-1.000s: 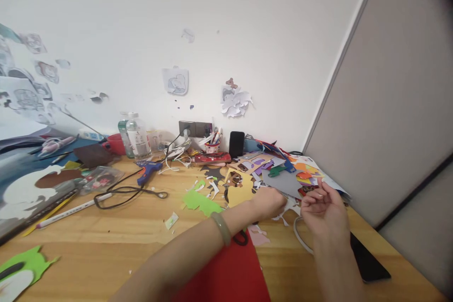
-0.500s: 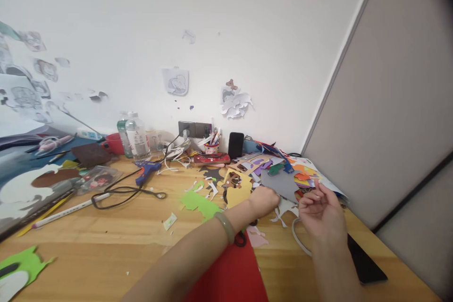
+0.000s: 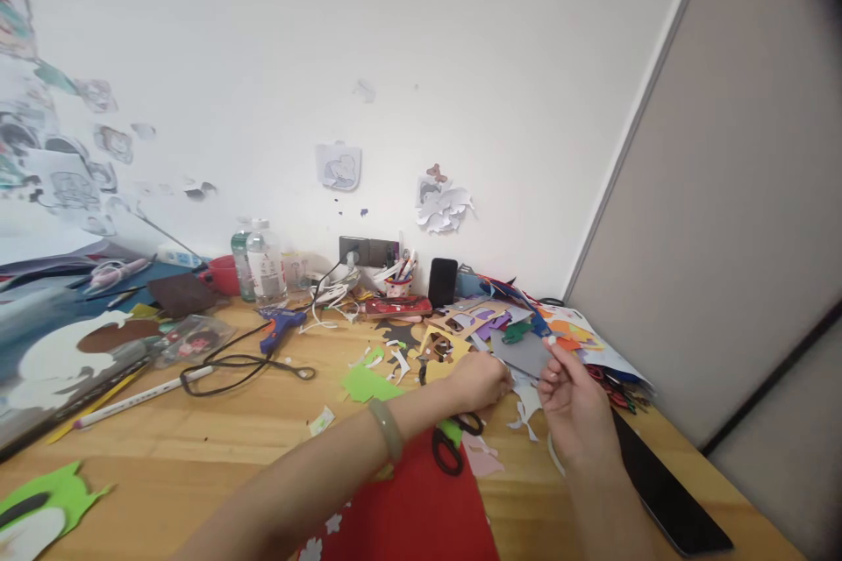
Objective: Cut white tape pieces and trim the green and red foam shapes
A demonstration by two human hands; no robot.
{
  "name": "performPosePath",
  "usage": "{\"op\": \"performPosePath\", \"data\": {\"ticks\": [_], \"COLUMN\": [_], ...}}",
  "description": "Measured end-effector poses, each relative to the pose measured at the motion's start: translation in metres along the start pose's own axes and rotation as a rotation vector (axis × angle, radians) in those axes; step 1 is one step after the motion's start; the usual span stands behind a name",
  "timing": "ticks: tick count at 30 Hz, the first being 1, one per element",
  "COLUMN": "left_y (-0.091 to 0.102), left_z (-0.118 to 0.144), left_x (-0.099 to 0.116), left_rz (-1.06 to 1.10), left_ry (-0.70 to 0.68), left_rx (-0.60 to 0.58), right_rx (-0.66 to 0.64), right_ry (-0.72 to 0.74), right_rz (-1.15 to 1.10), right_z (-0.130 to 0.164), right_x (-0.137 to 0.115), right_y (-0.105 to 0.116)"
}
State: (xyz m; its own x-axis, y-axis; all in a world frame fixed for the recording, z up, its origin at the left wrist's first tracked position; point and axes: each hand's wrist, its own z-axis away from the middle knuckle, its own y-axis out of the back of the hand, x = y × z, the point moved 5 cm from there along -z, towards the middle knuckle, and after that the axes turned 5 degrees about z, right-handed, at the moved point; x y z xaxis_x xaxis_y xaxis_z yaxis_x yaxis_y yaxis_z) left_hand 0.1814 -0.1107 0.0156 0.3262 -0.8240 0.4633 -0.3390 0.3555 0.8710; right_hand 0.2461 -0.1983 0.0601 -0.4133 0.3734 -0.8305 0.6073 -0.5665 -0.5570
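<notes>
My left hand (image 3: pixel 483 381), with a bracelet on its wrist, is closed with curled fingers above the paper scraps. Whatever it may hold is hidden. To its right, my right hand (image 3: pixel 572 403) is raised, its thumb and index finger pinched together. A tiny white bit (image 3: pixel 551 340) shows at those fingertips, too small to name. Scissors (image 3: pixel 447 452) with black handles lie below my left hand, their blades out of sight. Beneath my left forearm is a red sheet (image 3: pixel 421 508), with small white flower shapes (image 3: pixel 334 523) by its left edge.
Coloured paper scraps (image 3: pixel 526 355) are piled at the back right. A flat black device (image 3: pixel 671 486) lies along the right edge. Left of centre are a blue glue gun (image 3: pixel 281 330), its black cable and a white pen (image 3: pixel 145 399). Bottles (image 3: pixel 267 267) stand by the wall.
My right hand has moved left, closer to my left hand. My left forearm has shifted left, and more of the scissors' handles shows. White flower shapes have come into view.
</notes>
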Motion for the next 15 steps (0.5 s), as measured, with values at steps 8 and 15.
{"op": "performPosePath", "data": {"ticks": [8,15], "left_y": [0.071,0.095], "left_z": [0.057,0.116], "left_x": [-0.006,-0.004], "left_rz": [0.459,0.746], "left_ry": [0.103,0.146], "left_rx": [0.306,0.351], "right_rx": [-0.195,-0.401], "right_ry": [0.083,-0.026], "right_rz": [0.420,0.620], "right_z": [0.022,0.047], "right_x": [0.021,0.050], "right_y": [-0.033,-0.061]}}
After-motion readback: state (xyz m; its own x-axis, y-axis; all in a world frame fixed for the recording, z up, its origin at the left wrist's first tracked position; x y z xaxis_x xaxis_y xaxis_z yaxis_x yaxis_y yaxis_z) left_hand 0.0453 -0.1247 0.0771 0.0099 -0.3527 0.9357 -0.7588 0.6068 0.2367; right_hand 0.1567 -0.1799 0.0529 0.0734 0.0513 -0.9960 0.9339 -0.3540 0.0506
